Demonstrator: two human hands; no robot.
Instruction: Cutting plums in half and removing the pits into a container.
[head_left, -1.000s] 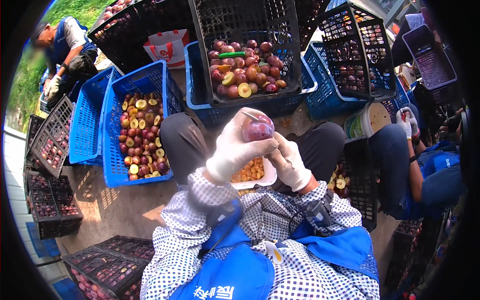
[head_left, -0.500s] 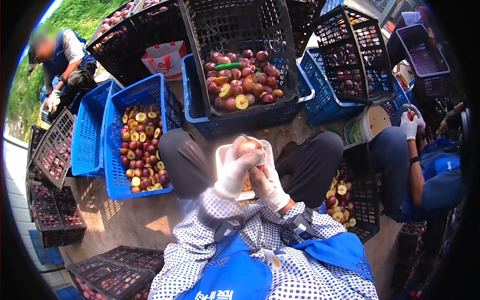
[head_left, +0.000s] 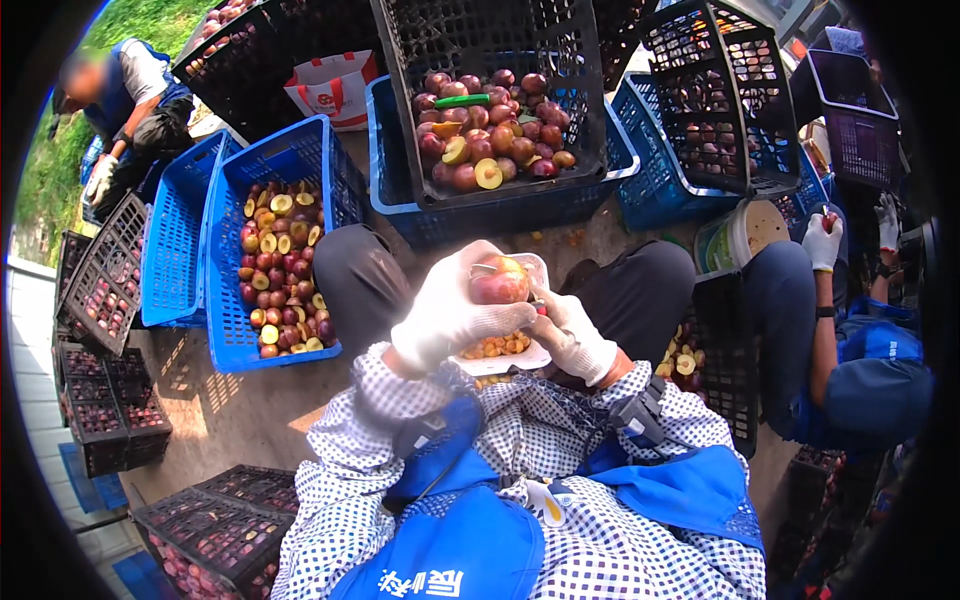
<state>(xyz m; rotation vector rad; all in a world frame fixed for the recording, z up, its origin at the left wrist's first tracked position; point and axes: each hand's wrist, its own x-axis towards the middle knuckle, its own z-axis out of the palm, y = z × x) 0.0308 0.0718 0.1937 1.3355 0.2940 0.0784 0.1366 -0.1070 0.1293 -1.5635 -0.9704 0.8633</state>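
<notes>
My left hand [head_left: 440,315], in a white glove, grips a red-yellow plum [head_left: 500,284] above my lap. A thin metal blade shows by the plum's upper left side. Closed beside it, my gloved right hand [head_left: 578,342] holds a small knife [head_left: 541,308] by its red handle; much of the knife is hidden. Under the hands, a white tub [head_left: 537,357] between my knees contains many orange-brown plum pits [head_left: 495,346]. Ahead, a black crate [head_left: 492,210] tilts toward me with whole plums [head_left: 500,135], some cut ones and a green-handled tool [head_left: 462,101].
A blue crate [head_left: 222,340] of halved plums stands left of my knee, an emptier blue crate [head_left: 175,300] beside it. More cut plums lie in a black crate [head_left: 730,370] at right. A white bucket [head_left: 715,247] stands nearby. Co-workers sit at far left and right.
My left hand has turned and spread around the plum, so more of its side shows. Both hands stay together above the tub. The whole view has shifted slightly.
</notes>
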